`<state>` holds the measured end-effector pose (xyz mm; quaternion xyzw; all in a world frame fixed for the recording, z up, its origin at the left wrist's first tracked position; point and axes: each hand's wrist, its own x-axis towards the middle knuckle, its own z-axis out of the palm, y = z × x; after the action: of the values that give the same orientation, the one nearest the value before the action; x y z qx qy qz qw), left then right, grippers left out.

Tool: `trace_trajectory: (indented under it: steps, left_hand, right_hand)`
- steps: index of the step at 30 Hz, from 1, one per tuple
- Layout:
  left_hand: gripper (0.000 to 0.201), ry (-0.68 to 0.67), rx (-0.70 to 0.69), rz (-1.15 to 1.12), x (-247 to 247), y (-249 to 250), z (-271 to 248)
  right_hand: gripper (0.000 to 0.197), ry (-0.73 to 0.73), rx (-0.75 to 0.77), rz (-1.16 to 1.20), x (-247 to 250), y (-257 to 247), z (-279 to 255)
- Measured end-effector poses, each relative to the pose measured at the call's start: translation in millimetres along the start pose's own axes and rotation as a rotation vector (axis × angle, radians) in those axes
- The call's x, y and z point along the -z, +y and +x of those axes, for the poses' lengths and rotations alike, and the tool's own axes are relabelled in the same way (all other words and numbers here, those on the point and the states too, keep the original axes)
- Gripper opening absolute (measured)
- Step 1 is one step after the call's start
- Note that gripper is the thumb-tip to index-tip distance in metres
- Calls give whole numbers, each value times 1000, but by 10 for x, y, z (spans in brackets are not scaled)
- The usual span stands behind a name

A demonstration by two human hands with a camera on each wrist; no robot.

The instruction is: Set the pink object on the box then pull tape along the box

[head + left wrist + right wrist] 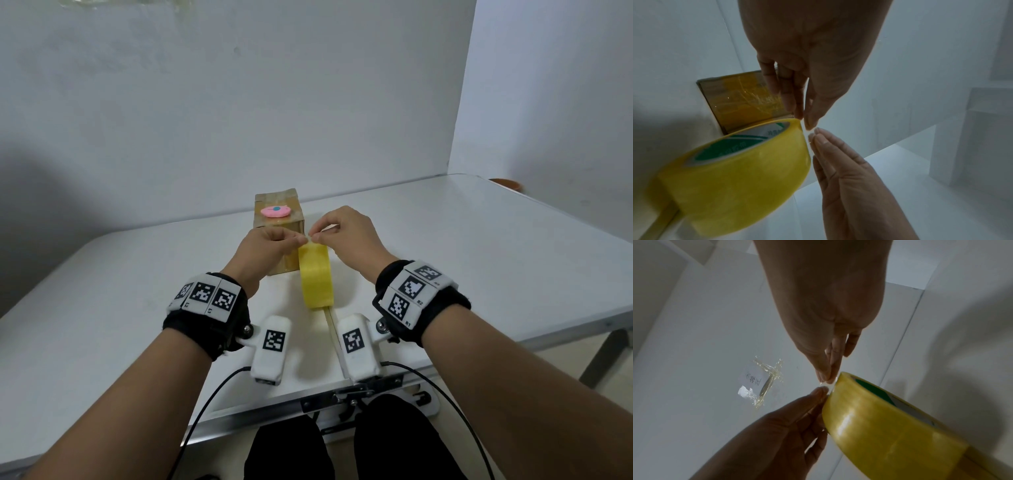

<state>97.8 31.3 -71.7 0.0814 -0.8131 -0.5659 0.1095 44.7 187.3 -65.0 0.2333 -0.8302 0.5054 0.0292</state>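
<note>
Yellow tape roll [315, 279] stands on edge on the table [479, 240], its hole facing sideways. Left hand [270, 248] and right hand [346, 236] both pinch the tape's loose end [807, 138] at the roll's top, beside a cardboard box [291, 226].

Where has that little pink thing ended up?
In the head view the pink thing lies on top of the cardboard box, at the table's far middle, just beyond the left hand and the yellow tape roll.

I am sitting at a white folding table [479, 240] boxed in by plain white boards [239, 102]: it is looking like a makeshift recording booth.
</note>
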Motion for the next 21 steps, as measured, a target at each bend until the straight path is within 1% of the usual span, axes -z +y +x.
trace_trajectory:
  steps: [3,6,8,10,12,14,16,18,19,21]
  left_hand:
    - [11,-31,11,-9,9,15,4]
    - [10,-51,14,-13,14,30,1]
    - [10,-62,21,-17,3,37,-9]
    - [9,-57,31,-28,-8,37,1]
    - [9,-31,45,-49,-10,34,15]
    - [15,7,62,-68,-8,23,30]
    - [23,27,68,-85,-22,17,29]
    - [17,49,52,-109,-56,12,29]
    - [14,71,44,-120,-69,19,34]
    - [11,112,27,-121,-81,28,52]
  right_hand:
    - [9,1,-12,-21,7,5,1]
    - [5,-55,-36,-94,43,11,36]
    - [5,-94,-53,-91,54,12,48]
    - [11,-102,-78,-14,37,26,48]
    - [20,-88,-131,107,30,27,21]
    - [30,-76,-180,207,16,34,4]
    - [42,-74,-230,248,-14,54,6]
    - [58,-139,-303,223,-45,56,-9]
    - [60,-188,-340,230,-61,50,-17]
    - [52,-248,-396,348,-63,11,-52]
